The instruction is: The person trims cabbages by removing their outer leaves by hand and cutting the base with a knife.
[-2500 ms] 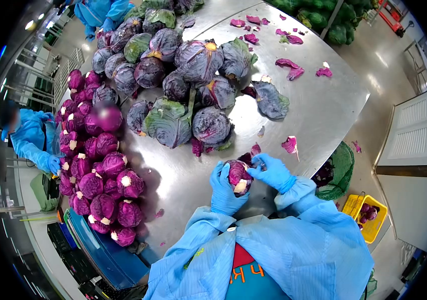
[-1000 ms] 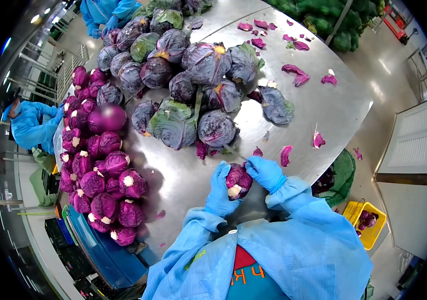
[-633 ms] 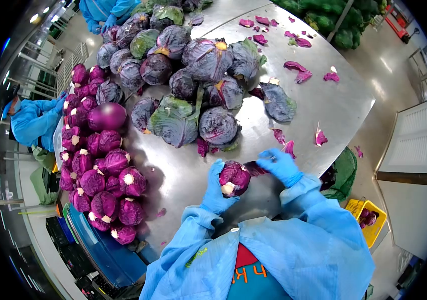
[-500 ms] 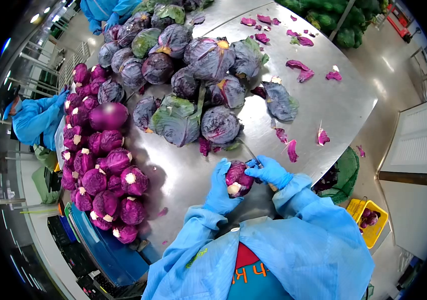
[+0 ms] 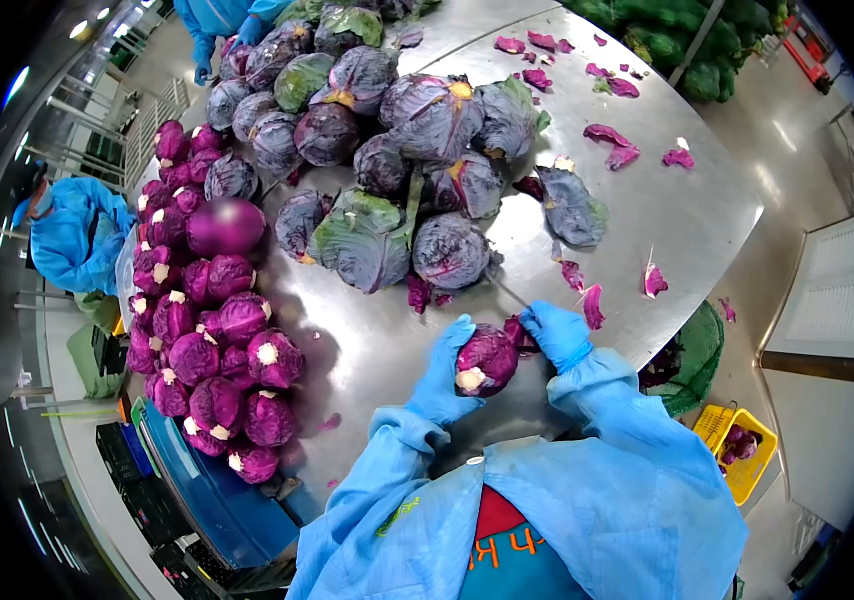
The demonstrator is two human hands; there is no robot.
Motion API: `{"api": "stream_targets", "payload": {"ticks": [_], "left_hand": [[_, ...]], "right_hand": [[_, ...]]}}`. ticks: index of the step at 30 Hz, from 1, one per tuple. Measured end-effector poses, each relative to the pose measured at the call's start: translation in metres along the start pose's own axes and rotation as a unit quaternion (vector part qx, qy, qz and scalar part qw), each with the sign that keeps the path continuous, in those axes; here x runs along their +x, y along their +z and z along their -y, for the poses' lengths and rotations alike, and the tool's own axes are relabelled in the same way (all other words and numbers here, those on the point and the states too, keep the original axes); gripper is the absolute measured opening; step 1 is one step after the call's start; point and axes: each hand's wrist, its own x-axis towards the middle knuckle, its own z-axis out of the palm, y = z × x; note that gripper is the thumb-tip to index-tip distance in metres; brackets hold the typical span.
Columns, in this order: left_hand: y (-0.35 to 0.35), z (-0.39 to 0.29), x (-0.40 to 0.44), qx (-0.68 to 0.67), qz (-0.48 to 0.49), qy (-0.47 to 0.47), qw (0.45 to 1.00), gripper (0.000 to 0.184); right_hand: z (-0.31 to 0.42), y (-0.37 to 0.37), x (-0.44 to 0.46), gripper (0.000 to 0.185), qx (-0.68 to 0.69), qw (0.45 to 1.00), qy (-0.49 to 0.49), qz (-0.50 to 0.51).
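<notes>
My left hand, in a blue glove, grips a trimmed red cabbage from its left side, with the pale cut stem facing me. On the other side, my gloved right hand is closed round a knife; the thin blade points up and left, and the handle is hidden by the fingers. A loose purple leaf stands out between the cabbage and my right fingers. Beyond my hands lies an untrimmed red cabbage, one of a pile with dull outer leaves.
Several peeled red cabbages are heaped at the left of the metal table. Leaf scraps lie at the right. Past the table's right edge are a green mesh container and a yellow crate. Co-workers stand left and at the back.
My right hand has moved slightly right and up, away from the cabbage, and a leaf now stands out from its side. The co-worker at the left has bent or turned.
</notes>
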Motion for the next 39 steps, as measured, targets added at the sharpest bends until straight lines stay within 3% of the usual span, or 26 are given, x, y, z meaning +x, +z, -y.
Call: {"api": "stream_targets", "payload": {"ticks": [3, 6, 7, 8, 10, 14, 17, 20, 23, 25, 26, 27, 28, 29, 30, 32, 33, 34, 36, 37, 38, 39], "left_hand": [[0.0, -0.013, 0.004, 0.039, 0.004, -0.013, 0.999, 0.104], [0.018, -0.019, 0.014, 0.115, -0.041, -0.02, 0.992, 0.103], [0.028, -0.027, 0.017, 0.139, -0.062, -0.035, 0.988, 0.102], [0.039, -0.032, 0.02, 0.162, -0.082, -0.05, 0.982, 0.1], [0.061, -0.039, 0.027, 0.227, -0.11, -0.072, 0.965, 0.095], [0.071, -0.064, 0.035, 0.292, -0.08, -0.135, 0.943, 0.092], [0.076, -0.068, 0.04, 0.32, -0.059, -0.128, 0.937, 0.094], [0.079, -0.067, 0.042, 0.34, -0.044, -0.123, 0.931, 0.09], [0.084, -0.04, 0.041, 0.317, -0.042, -0.083, 0.944, 0.089], [0.073, -0.022, 0.049, 0.258, -0.019, -0.016, 0.966, 0.092], [0.064, -0.022, 0.051, 0.143, 0.009, -0.027, 0.989, 0.1], [0.049, -0.028, 0.054, 0.026, 0.039, -0.035, 0.998, 0.107], [0.037, -0.026, 0.056, -0.001, 0.039, -0.027, 0.999, 0.115], [0.025, -0.024, 0.057, -0.028, 0.04, -0.019, 0.999, 0.123], [0.021, -0.025, 0.057, 0.011, 0.011, -0.036, 0.999, 0.12], [0.011, -0.027, 0.044, 0.09, -0.049, -0.076, 0.992, 0.113], [0.013, -0.025, 0.035, 0.071, -0.045, -0.157, 0.984, 0.111], [0.024, -0.021, 0.027, -0.078, -0.086, -0.207, 0.971, 0.111], [0.067, -0.017, 0.019, -0.371, -0.159, -0.284, 0.87, 0.113], [0.095, -0.038, 0.017, -0.271, -0.245, -0.222, 0.904, 0.115], [0.103, -0.027, 0.011, 0.095, -0.21, -0.152, 0.961, 0.121], [0.104, -0.023, 0.018, 0.069, -0.237, -0.135, 0.96, 0.122]], "right_hand": [[0.001, -0.009, -0.001, 0.026, 0.06, 0.988, 0.06, -0.13], [0.029, -0.04, -0.021, 0.028, 0.274, 0.951, 0.139, -0.041], [0.044, -0.047, -0.031, 0.029, 0.412, 0.894, 0.178, -0.012], [0.048, -0.046, -0.042, 0.033, 0.328, 0.93, 0.165, 0.013], [0.071, -0.061, -0.056, 0.038, 0.29, 0.941, 0.171, -0.02], [0.052, -0.032, -0.076, 0.038, 0.424, 0.878, 0.2, -0.093], [0.035, -0.057, -0.063, 0.031, 0.526, 0.789, 0.312, 0.052], [0.032, -0.063, -0.056, 0.026, 0.551, 0.764, 0.329, 0.062], [0.06, -0.091, -0.071, 0.034, 0.604, 0.74, 0.189, 0.228], [0.086, -0.11, -0.057, 0.04, 0.608, 0.758, 0.193, 0.138], [0.09, -0.118, -0.047, 0.044, 0.607, 0.766, 0.193, 0.09], [0.067, -0.092, -0.029, 0.05, 0.585, 0.791, 0.176, 0.015], [0.045, -0.072, -0.012, 0.054, 0.563, 0.815, 0.133, -0.036], [0.03, -0.061, 0.0, 0.055, 0.428, 0.899, 0.073, -0.053], [0.024, -0.058, 0.009, 0.056, 0.282, 0.957, 0.011, -0.069], [0.017, -0.048, 0.012, 0.053, 0.341, 0.938, 0.009, -0.061], [0.015, -0.041, 0.01, 0.051, 0.37, 0.928, 0.012, -0.052], [0.007, -0.029, 0.006, 0.049, 0.399, 0.912, 0.079, -0.052], [-0.011, -0.004, -0.003, 0.045, 0.443, 0.869, 0.213, -0.054], [-0.004, -0.006, -0.008, 0.043, 0.369, 0.901, 0.206, -0.101], [-0.003, -0.006, -0.014, 0.043, 0.326, 0.914, 0.221, -0.096], [-0.003, -0.006, -0.02, 0.044, 0.282, 0.926, 0.237, -0.09]]}}
